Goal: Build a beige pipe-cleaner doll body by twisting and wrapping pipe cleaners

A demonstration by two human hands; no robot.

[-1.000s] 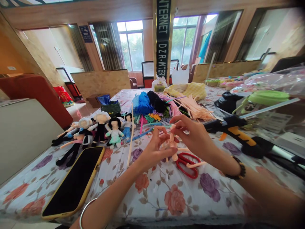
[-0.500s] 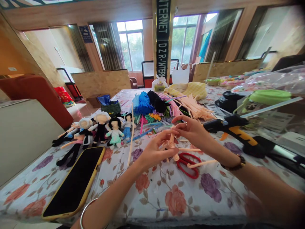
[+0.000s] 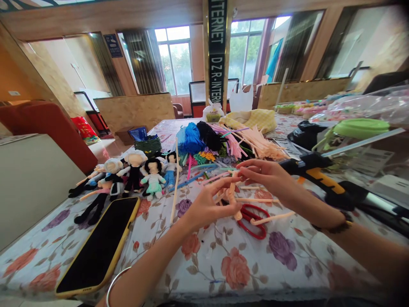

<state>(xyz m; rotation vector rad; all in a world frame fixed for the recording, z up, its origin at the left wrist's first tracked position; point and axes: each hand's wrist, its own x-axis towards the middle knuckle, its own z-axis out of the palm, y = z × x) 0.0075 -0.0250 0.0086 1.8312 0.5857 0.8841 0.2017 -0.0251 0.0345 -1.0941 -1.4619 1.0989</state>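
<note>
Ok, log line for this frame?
left hand: grips peach pipe-cleaner figure | right hand: pinches its top | red scissors: on tablecloth beneath

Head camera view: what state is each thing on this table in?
Left hand: gripping the peach pipe-cleaner figure.
Right hand: pinching the figure's top.
Red scissors: closed, lying flat.
Phone: screen dark, face up.
Finished dolls: lying in a row.
Glue gun: resting on the table.

Over the last second the right hand flattens and slides rightward along the top of the peach pipe-cleaner figure, while the left hand tilts it lower.
</note>
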